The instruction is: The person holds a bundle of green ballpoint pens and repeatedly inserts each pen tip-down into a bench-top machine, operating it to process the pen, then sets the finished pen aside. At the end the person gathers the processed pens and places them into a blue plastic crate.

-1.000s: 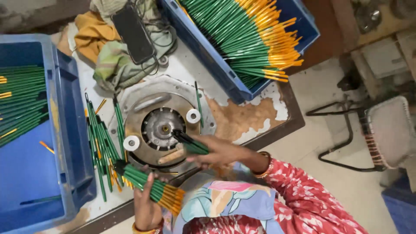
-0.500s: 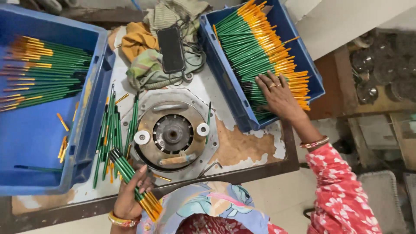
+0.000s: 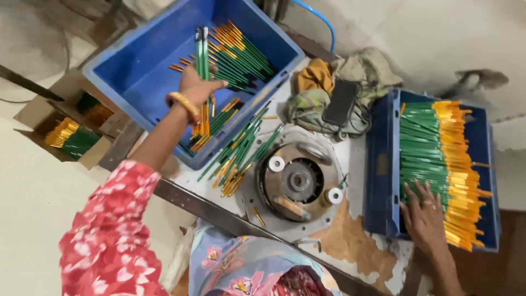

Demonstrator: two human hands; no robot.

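My left hand (image 3: 198, 87) is shut on a bundle of green pencils with orange ends (image 3: 204, 66) and holds it over the blue crate on the left (image 3: 137, 82), where more pencils lie loose. My right hand (image 3: 424, 216) rests with fingers spread on the stacked green and orange pencils (image 3: 438, 159) in the blue crate on the right (image 3: 378, 164). Between the crates sits a round metal machine (image 3: 298, 183) with two white rollers. A loose pile of pencils (image 3: 241, 151) lies on the table beside it.
A black phone (image 3: 339, 103) and bunched cloths (image 3: 318, 82) lie behind the machine. A cardboard box with more pencils (image 3: 71, 137) stands on the floor at left. The table's metal edge (image 3: 219, 211) runs along the front.
My left hand has lifted its pencil bundle from the table's front edge up over the left crate. The view has swung, and my right hand has stayed on the right crate's pencils.
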